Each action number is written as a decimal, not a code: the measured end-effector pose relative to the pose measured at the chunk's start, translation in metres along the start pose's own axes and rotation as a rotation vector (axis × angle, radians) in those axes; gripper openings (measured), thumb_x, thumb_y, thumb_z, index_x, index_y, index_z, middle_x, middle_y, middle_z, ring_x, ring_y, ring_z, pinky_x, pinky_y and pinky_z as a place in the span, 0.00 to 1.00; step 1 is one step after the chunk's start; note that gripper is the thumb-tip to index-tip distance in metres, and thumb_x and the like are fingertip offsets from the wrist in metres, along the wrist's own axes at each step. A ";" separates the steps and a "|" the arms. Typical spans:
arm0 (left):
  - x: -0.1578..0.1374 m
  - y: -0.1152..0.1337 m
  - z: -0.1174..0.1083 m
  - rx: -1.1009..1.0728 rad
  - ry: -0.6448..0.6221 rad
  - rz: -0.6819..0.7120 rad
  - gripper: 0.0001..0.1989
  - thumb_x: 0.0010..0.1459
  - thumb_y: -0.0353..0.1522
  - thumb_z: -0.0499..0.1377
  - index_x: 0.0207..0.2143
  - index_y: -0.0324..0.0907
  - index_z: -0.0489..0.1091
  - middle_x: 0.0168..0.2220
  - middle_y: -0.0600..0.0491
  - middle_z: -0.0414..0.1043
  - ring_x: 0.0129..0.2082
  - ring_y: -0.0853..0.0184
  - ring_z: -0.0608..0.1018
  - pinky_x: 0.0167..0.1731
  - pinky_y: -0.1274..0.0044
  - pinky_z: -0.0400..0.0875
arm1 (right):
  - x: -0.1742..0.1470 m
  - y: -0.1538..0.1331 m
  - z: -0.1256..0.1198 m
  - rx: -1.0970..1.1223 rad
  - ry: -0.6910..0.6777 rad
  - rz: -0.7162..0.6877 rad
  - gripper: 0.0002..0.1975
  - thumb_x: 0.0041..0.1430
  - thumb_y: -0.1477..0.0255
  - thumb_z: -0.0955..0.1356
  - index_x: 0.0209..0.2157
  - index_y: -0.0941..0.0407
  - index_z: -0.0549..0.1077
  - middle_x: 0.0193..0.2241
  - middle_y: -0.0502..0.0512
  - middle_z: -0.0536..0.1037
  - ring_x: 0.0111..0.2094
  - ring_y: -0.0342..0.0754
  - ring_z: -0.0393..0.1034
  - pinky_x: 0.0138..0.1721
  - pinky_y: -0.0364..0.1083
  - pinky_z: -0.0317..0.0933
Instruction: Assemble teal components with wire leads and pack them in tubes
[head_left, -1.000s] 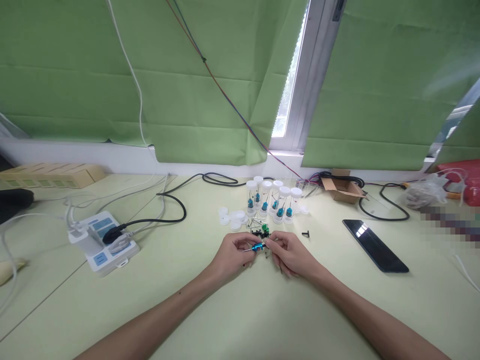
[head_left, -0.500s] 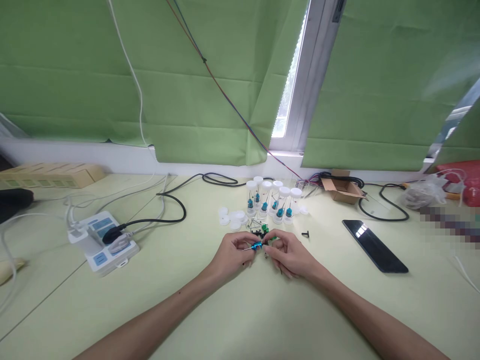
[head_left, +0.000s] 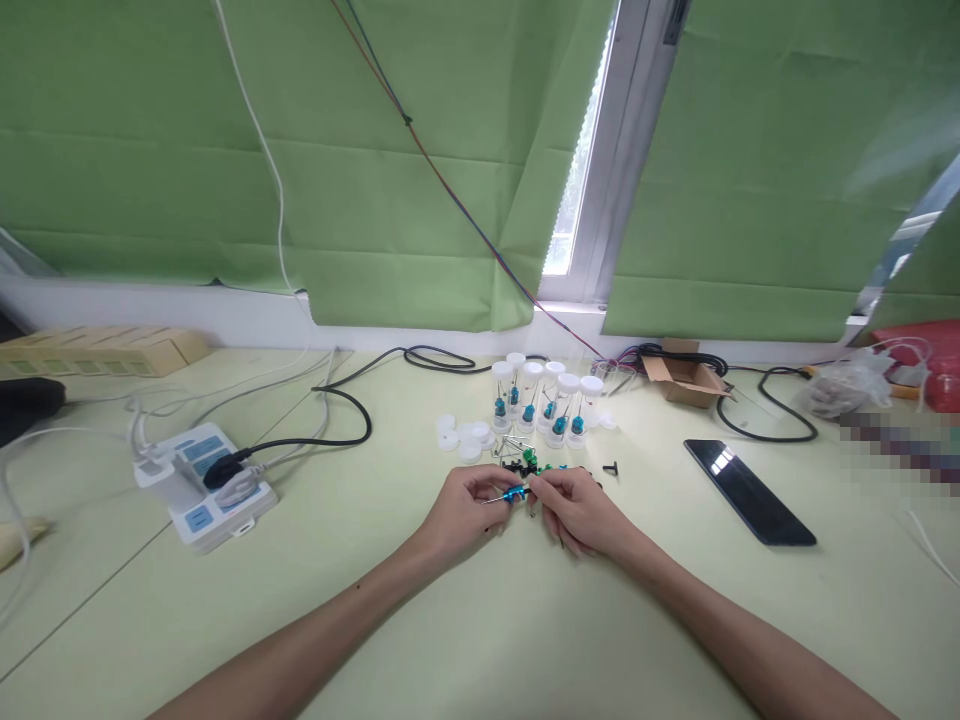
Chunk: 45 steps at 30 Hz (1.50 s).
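My left hand point(head_left: 463, 510) is closed in a pinch on a small blue metal part point(head_left: 514, 493) with a thin rod point(head_left: 492, 499) sticking out to the left. At the part's right end, my right hand point(head_left: 583, 512) is closed too, thumb and finger at a small black piece point(head_left: 527, 490). Whether that black piece is joined to the blue part I cannot tell. Just beyond the fingers lie loose green parts point(head_left: 530, 456) and black parts point(head_left: 514, 467), partly hidden by my hands. A black T-shaped piece point(head_left: 611, 468) rests to the right.
Several clear capped tubes point(head_left: 531, 398) holding blue parts stand behind the loose pieces, with white lids point(head_left: 471, 452) to their left. A phone point(head_left: 750, 492) lies at right, before a small cardboard box point(head_left: 684, 382). At left are a power strip point(head_left: 202, 520) and cables point(head_left: 367, 415).
My right thumb and fingers have shifted slightly at the blue part's right end, and more of the black piece shows. The left hand keeps its hold in almost the same place.
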<state>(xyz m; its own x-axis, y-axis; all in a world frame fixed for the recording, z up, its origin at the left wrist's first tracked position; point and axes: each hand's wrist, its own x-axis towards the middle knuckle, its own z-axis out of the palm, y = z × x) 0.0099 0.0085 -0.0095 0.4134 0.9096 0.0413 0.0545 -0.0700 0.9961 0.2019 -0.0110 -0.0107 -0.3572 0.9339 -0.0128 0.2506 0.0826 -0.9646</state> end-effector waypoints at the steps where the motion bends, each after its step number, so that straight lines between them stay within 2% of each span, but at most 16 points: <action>1: 0.000 0.000 0.000 -0.003 0.001 0.003 0.14 0.44 0.23 0.58 0.35 0.37 0.76 0.19 0.58 0.68 0.16 0.75 0.68 0.17 0.81 0.62 | 0.000 -0.001 0.000 0.011 -0.003 -0.003 0.20 0.63 0.53 0.62 0.32 0.57 0.69 0.12 0.43 0.68 0.06 0.36 0.54 0.06 0.36 0.42; 5: 0.000 0.000 0.000 -0.018 0.004 0.008 0.13 0.44 0.23 0.59 0.35 0.38 0.76 0.18 0.60 0.66 0.15 0.75 0.68 0.17 0.82 0.62 | -0.003 -0.004 -0.001 0.067 -0.021 -0.015 0.16 0.61 0.57 0.65 0.40 0.55 0.67 0.14 0.40 0.68 0.06 0.37 0.55 0.07 0.35 0.45; 10: 0.000 -0.001 0.000 -0.005 -0.005 0.012 0.13 0.44 0.23 0.58 0.34 0.37 0.76 0.17 0.59 0.66 0.15 0.75 0.68 0.17 0.82 0.61 | -0.003 -0.002 -0.001 0.051 -0.023 -0.056 0.14 0.63 0.58 0.64 0.35 0.56 0.68 0.14 0.41 0.68 0.06 0.36 0.55 0.07 0.35 0.46; 16: -0.002 0.000 0.001 -0.010 -0.009 -0.007 0.14 0.42 0.23 0.57 0.35 0.36 0.76 0.18 0.58 0.67 0.16 0.74 0.68 0.17 0.81 0.61 | -0.001 0.001 0.001 0.005 0.021 -0.035 0.20 0.64 0.55 0.62 0.26 0.57 0.67 0.13 0.44 0.67 0.06 0.36 0.55 0.07 0.35 0.45; 24: 0.000 -0.001 0.001 -0.025 0.010 0.014 0.13 0.44 0.23 0.59 0.35 0.37 0.76 0.20 0.58 0.69 0.15 0.75 0.68 0.16 0.82 0.62 | -0.003 -0.003 -0.001 0.042 -0.018 -0.042 0.15 0.61 0.58 0.65 0.40 0.55 0.67 0.15 0.41 0.68 0.07 0.37 0.55 0.08 0.36 0.48; 27: 0.000 -0.003 0.000 -0.023 0.002 0.018 0.13 0.44 0.23 0.59 0.34 0.37 0.76 0.19 0.58 0.69 0.15 0.76 0.68 0.16 0.82 0.62 | -0.002 -0.001 -0.001 0.032 -0.025 -0.045 0.14 0.61 0.58 0.65 0.38 0.55 0.67 0.14 0.41 0.68 0.07 0.37 0.55 0.08 0.36 0.47; 30: 0.000 -0.003 0.001 -0.010 -0.008 0.015 0.14 0.43 0.23 0.57 0.34 0.37 0.76 0.17 0.59 0.66 0.15 0.75 0.67 0.16 0.82 0.61 | -0.001 0.000 0.000 -0.008 -0.005 -0.056 0.16 0.63 0.57 0.63 0.32 0.56 0.68 0.14 0.43 0.68 0.07 0.37 0.56 0.08 0.36 0.47; 33: 0.000 -0.001 0.001 -0.019 0.000 0.007 0.14 0.42 0.22 0.57 0.34 0.37 0.76 0.20 0.58 0.69 0.16 0.75 0.68 0.16 0.82 0.61 | -0.001 0.001 0.001 -0.029 0.022 -0.049 0.19 0.65 0.57 0.61 0.27 0.56 0.66 0.13 0.44 0.68 0.07 0.36 0.55 0.08 0.36 0.47; 40: 0.000 0.000 0.000 -0.033 0.029 -0.005 0.12 0.44 0.24 0.59 0.34 0.37 0.76 0.19 0.58 0.67 0.15 0.75 0.68 0.17 0.81 0.63 | -0.003 -0.003 -0.001 0.053 -0.011 -0.054 0.14 0.61 0.59 0.65 0.40 0.55 0.66 0.14 0.40 0.68 0.07 0.37 0.55 0.09 0.36 0.49; 42: 0.001 -0.002 0.000 -0.030 0.027 -0.003 0.14 0.43 0.23 0.59 0.35 0.38 0.76 0.18 0.59 0.67 0.16 0.74 0.68 0.17 0.82 0.62 | -0.003 -0.003 -0.001 0.055 -0.016 -0.053 0.14 0.61 0.59 0.66 0.40 0.55 0.66 0.14 0.40 0.68 0.07 0.37 0.55 0.09 0.36 0.48; 45: 0.001 -0.004 -0.001 -0.005 0.012 0.005 0.15 0.43 0.22 0.57 0.35 0.38 0.76 0.17 0.59 0.66 0.16 0.74 0.68 0.16 0.82 0.62 | -0.002 -0.002 -0.001 0.016 -0.008 -0.054 0.15 0.62 0.58 0.64 0.34 0.56 0.67 0.14 0.41 0.67 0.07 0.37 0.55 0.08 0.36 0.47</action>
<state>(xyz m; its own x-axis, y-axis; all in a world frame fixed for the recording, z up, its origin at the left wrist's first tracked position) 0.0093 0.0099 -0.0139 0.4030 0.9140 0.0476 0.0475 -0.0728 0.9962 0.2029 -0.0128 -0.0082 -0.3771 0.9254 0.0371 0.2160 0.1268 -0.9681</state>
